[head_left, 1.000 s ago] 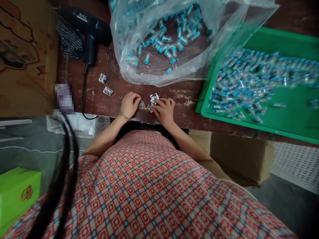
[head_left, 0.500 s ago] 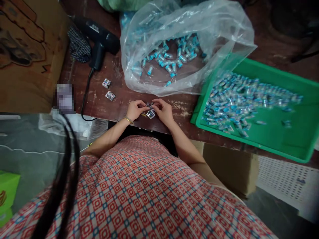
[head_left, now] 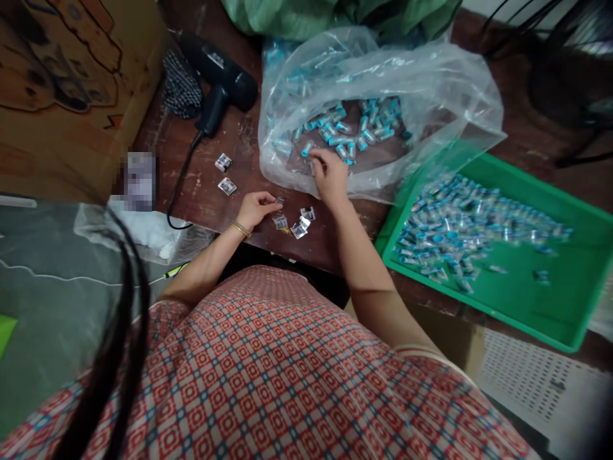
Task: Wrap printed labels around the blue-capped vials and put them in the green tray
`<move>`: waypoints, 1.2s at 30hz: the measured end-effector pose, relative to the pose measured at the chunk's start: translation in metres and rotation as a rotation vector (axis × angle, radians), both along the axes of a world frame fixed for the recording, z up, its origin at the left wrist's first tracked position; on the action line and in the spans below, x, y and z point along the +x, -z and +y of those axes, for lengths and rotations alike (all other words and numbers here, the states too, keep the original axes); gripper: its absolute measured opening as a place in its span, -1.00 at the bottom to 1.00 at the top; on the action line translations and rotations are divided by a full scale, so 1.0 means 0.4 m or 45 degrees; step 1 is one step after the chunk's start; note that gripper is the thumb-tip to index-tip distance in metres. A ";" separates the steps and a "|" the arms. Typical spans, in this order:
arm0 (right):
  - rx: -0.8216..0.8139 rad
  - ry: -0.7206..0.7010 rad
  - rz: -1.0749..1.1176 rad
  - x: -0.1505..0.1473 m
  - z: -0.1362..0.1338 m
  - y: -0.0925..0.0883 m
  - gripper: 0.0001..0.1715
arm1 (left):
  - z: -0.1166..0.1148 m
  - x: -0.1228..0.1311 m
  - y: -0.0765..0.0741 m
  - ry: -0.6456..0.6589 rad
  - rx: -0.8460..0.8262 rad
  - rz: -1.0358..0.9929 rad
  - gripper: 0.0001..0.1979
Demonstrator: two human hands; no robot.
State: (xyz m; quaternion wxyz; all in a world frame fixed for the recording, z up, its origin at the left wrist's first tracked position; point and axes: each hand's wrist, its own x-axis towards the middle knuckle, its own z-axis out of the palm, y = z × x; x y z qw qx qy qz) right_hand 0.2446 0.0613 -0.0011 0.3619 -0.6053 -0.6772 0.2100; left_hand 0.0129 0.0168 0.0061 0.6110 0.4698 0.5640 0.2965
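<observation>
My left hand [head_left: 258,209] is closed in a pinch over the front of the table, holding a small printed plastic sleeve [head_left: 280,200] at its fingertips. My right hand [head_left: 330,177] reaches into the mouth of a clear plastic bag [head_left: 287,174], thumb and forefinger apart. Just beyond those fingertips lies a small clear vial with a blue cap [head_left: 307,149]; whether they touch is unclear. More such vials [head_left: 368,135] lie loose in the bag. Between my forearms, several printed sleeves [head_left: 300,228] are scattered on the tabletop.
At right, a green tray [head_left: 536,319] holds many vials with printed wraps. A black heat gun [head_left: 215,89] lies at left, its cord running to the front edge. Two small stacks of sleeves [head_left: 227,186] sit near it. A cardboard box [head_left: 115,96] stands far left.
My right hand has left the sleeves beside my left hand and moved up and right into the bag's mouth. The left hand stays near the sleeves. The whole view has shifted slightly.
</observation>
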 end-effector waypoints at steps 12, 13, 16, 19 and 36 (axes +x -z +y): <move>-0.246 -0.072 -0.171 0.107 0.169 0.075 -0.75 | 0.018 -0.041 -0.029 -0.117 -0.086 -0.141 -0.66; -0.239 -0.039 -0.212 0.116 0.162 0.067 -0.72 | 0.018 -0.039 -0.026 -0.109 -0.095 -0.150 -0.66; -0.125 -0.063 -0.394 0.103 0.157 0.044 -0.63 | 0.020 -0.020 -0.025 -0.069 -0.115 -0.190 -0.65; -0.130 -0.238 -0.461 0.049 0.169 0.030 -0.58 | 0.019 0.000 -0.037 -0.051 -0.118 -0.213 -0.64; -0.172 -0.162 -0.057 0.027 0.114 0.074 -0.63 | 0.004 -0.001 -0.089 -0.024 -0.199 -0.292 -0.63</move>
